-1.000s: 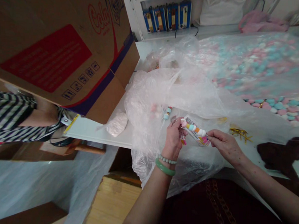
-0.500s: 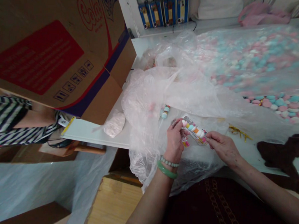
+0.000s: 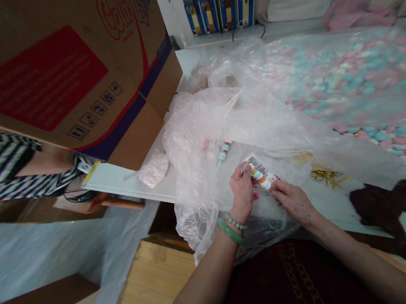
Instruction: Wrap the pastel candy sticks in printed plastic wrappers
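A skewer of candies (image 3: 260, 176) in pink, yellow, blue, orange and white lies between my hands. My left hand (image 3: 242, 193), with a green bangle and a beaded bracelet at its wrist, closes around the skewer's upper end. My right hand (image 3: 292, 199) pinches the lower end, just past a white candy; the exact grip is hidden by the fingers. Behind the skewer shows a printed wrapper (image 3: 257, 164), partly covered by my left hand; whether the skewer is inside it I cannot tell. Another candy skewer (image 3: 224, 152) lies on the plastic sheet to the left.
A large cardboard box (image 3: 124, 74) stands at the left. Crumpled clear plastic (image 3: 201, 120) covers much of the table. A big bag of pink, blue and white candies (image 3: 348, 72) lies at the right, gold twist ties (image 3: 330, 178) nearer. A person's striped sleeve (image 3: 9, 157) shows far left.
My hands have come closer together, the right one moving left and slightly down along with the skewer's lower end. The view has shifted a little.
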The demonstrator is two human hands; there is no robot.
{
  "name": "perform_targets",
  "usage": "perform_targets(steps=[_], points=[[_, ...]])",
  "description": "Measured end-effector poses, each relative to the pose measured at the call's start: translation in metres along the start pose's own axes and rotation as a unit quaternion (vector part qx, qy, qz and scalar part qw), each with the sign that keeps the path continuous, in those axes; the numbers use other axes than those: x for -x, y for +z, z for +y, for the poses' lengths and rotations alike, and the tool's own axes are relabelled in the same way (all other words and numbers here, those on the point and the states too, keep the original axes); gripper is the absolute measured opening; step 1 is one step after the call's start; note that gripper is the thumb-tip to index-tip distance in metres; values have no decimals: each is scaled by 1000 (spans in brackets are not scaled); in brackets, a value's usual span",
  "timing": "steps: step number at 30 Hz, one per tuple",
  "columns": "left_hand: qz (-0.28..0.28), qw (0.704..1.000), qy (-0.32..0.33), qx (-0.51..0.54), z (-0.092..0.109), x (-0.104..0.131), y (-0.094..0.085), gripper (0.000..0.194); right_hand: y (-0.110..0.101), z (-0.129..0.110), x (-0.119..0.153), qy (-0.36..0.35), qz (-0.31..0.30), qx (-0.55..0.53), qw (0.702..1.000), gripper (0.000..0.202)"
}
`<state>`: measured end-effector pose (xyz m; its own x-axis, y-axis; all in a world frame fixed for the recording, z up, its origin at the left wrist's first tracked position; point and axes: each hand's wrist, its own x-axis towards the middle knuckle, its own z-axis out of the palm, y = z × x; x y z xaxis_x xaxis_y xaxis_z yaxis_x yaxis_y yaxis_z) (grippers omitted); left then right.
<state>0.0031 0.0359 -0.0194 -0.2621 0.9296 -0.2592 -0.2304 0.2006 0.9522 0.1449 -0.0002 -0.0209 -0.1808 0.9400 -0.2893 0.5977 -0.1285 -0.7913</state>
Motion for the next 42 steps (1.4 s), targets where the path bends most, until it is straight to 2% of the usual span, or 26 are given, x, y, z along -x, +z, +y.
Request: perform_targets(steps=[6,10,14,17,19,22,25,28,31,34,38,40,42], points=[[16,997,40,-61,-10,-3,-3,17,6,-9,-4,22,40,-47,998,20],[29,998,29,-49,-13,-4,-5,18,8,-19,-6,34,50,-79,995,18],[-18,997,-36,70,-1,-5,-10,21,5,-25,-3,43,15,-186,981,17],[-21,975,-131,176,16,-7,-22,36,-2,-25,3,77,-11,-276,958,17],[-26,954,-188,231,24,-8,-30,38,-7,-28,7,75,-6,-300,951,19],[-56,934,-211,283,29,-6,-36,30,-8,-37,13,65,29,-341,937,21],[-63,928,-200,308,26,-1,-31,26,3,-48,17,40,54,-370,927,22],[-66,922,-182,336,25,7,-19,27,16,-53,16,7,56,-364,930,28],[-87,909,-178,367,27,14,-9,29,21,-53,13,19,82,-358,930,24],[-106,912,-196,345,31,22,-9,22,15,-51,10,69,108,-354,926,19],[-150,940,-203,229,30,30,-18,19,4,-46,5,107,78,-361,923,21],[-130,950,-202,200,27,31,-21,18,3,-43,3,116,50,-367,921,24],[-79,956,-196,203,23,31,-22,13,5,-39,1,122,24,-366,922,25]])
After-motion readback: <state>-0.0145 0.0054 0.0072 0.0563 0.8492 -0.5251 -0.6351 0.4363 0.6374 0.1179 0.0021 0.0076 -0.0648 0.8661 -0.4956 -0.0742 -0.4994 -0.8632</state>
